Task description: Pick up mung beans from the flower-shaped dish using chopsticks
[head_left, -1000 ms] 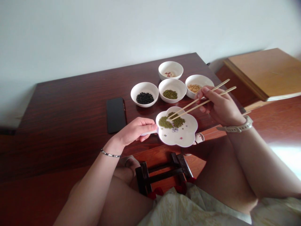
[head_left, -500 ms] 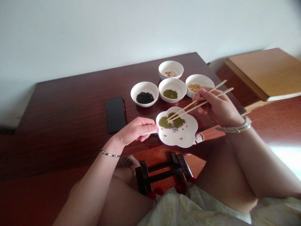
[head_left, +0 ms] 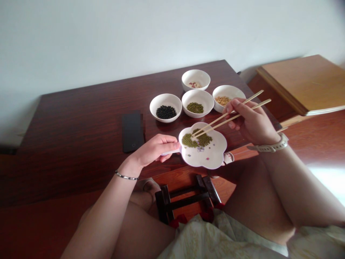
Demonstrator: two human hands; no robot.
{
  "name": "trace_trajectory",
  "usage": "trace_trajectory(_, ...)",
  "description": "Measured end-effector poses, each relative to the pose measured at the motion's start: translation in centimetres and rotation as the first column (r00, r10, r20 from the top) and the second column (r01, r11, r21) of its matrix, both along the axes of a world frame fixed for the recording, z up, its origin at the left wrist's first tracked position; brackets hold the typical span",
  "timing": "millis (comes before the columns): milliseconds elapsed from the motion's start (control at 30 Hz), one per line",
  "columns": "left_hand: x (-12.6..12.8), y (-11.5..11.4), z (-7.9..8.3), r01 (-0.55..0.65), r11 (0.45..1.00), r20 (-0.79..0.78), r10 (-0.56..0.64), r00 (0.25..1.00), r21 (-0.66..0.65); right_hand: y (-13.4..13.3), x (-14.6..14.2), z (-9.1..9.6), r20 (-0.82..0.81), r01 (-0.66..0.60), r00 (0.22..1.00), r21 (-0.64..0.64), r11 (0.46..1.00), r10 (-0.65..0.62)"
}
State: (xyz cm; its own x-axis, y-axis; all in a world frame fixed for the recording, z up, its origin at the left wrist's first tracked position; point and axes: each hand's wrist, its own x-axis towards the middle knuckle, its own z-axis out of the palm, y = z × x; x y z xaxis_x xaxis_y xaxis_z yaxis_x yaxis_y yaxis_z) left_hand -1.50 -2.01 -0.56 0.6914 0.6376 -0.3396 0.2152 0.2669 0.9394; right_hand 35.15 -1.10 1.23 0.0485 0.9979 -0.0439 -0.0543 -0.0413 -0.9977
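My left hand [head_left: 159, 147] is closed round the short handle of a white flower-shaped plate [head_left: 215, 153] with a purple rim and small printed motifs. Green mung beans [head_left: 191, 140] lie spread over the plate's upper left part. In my right hand [head_left: 248, 118] is a pair of wooden chopsticks [head_left: 223, 122], their tips down among these beans, slightly apart. Whether a bean sits between the tips is too small to tell. Just behind the plate stands a white bowl [head_left: 207, 102] of mung beans. Another bowl [head_left: 235, 91] with yellowish beans is partly hidden by my right hand.
A bowl of black beans [head_left: 166, 112] stands left of the mung bean bowl, and a bowl with reddish and pale pieces [head_left: 195, 85] behind it. A dark phone [head_left: 132, 131] lies on the brown table [head_left: 81, 126]. Below is a dark stool [head_left: 188, 201]; a wooden top [head_left: 307, 82] stands right.
My right hand has shifted slightly to the right with the chopsticks, whose tips remain among the mung beans. My left hand and the plate have stayed put.
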Motion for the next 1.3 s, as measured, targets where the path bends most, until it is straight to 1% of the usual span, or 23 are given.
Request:
trace_trajectory(133, 0.1, 0.0, 0.0, -0.012, 1.000, -0.002, 0.012, 1.000, 0.001, 0.4, 0.4, -0.1, -0.055, 0.066, 0.996, 0.029, 0.997, -0.065)
trace_trajectory(233, 0.1, 0.0, 0.0, -0.006, 1.000, 0.006, 0.006, 1.000, 0.007, 0.8, 0.9, -0.2, -0.099, 0.146, 0.985, 0.073, 0.987, -0.138)
trace_trajectory(300, 0.1, 0.0, 0.1, -0.002, 1.000, 0.013, 0.002, 1.000, 0.015, 1.2, 1.1, -0.4, -0.136, 0.209, 0.972, 0.105, 0.972, -0.194)
trace_trajectory(433, 0.0, 0.1, 0.1, 0.009, 1.000, -0.005, -0.009, 1.000, 0.014, 2.0, 1.5, -1.0, -0.190, 0.324, 0.938, 0.185, 0.928, -0.290)
trace_trajectory(533, 0.0, 0.1, 0.2, 0.017, 1.000, -0.012, -0.017, 1.000, 0.013, 2.2, 1.4, -1.2, -0.181, 0.368, 0.926, 0.226, 0.902, -0.332)
trace_trajectory(633, -0.1, 0.1, 0.2, 0.015, 1.000, -0.011, -0.015, 1.000, 0.014, 2.0, 1.2, -1.0, -0.170, 0.379, 0.922, 0.228, 0.897, -0.347)
trace_trajectory(700, -0.1, 0.1, 0.2, 0.016, 1.000, -0.012, -0.016, 1.000, 0.013, 1.6, 1.1, -0.6, -0.159, 0.358, 0.931, 0.221, 0.907, -0.328)
trace_trajectory(733, -0.1, 0.1, 0.2, 0.016, 1.000, -0.014, -0.016, 1.000, 0.012, 1.4, 1.1, -0.4, -0.144, 0.326, 0.943, 0.205, 0.923, -0.301)
trace_trajectory(833, 0.0, 0.1, 0.2, 0.007, 1.000, -0.018, -0.007, 1.000, 0.010, 0.9, 1.1, 0.0, -0.076, 0.187, 0.981, 0.101, 0.977, -0.180)
trace_trajectory(900, 0.0, 0.1, 0.2, 0.004, 1.000, -0.001, -0.004, 1.000, 0.006, 0.6, 0.9, 0.1, -0.045, 0.103, 0.994, 0.031, 0.994, -0.102)
trace_trajectory(967, 0.1, 0.1, 0.1, 0.005, 1.000, 0.023, -0.005, 1.000, -0.003, 0.4, 0.6, 0.0, -0.035, 0.049, 0.998, -0.003, 0.999, -0.049)
trace_trajectory(1067, 0.1, 0.1, 0.1, 0.002, 1.000, 0.038, -0.002, 0.999, -0.013, 0.3, 0.2, -0.1, -0.021, -0.004, 1.000, -0.018, 1.000, 0.003)
trace_trajectory(1200, 0.0, 0.0, 0.0, -0.006, 1.000, 0.035, 0.006, 0.999, -0.018, 0.2, -0.2, 0.0, 0.027, -0.038, 0.999, -0.021, 0.999, 0.039)
trace_trajectory(1300, 0.0, 0.1, -0.1, -0.007, 1.000, 0.037, 0.008, 0.999, -0.019, 0.2, -0.5, 0.1, 0.035, -0.054, 0.998, -0.029, 0.998, 0.055)
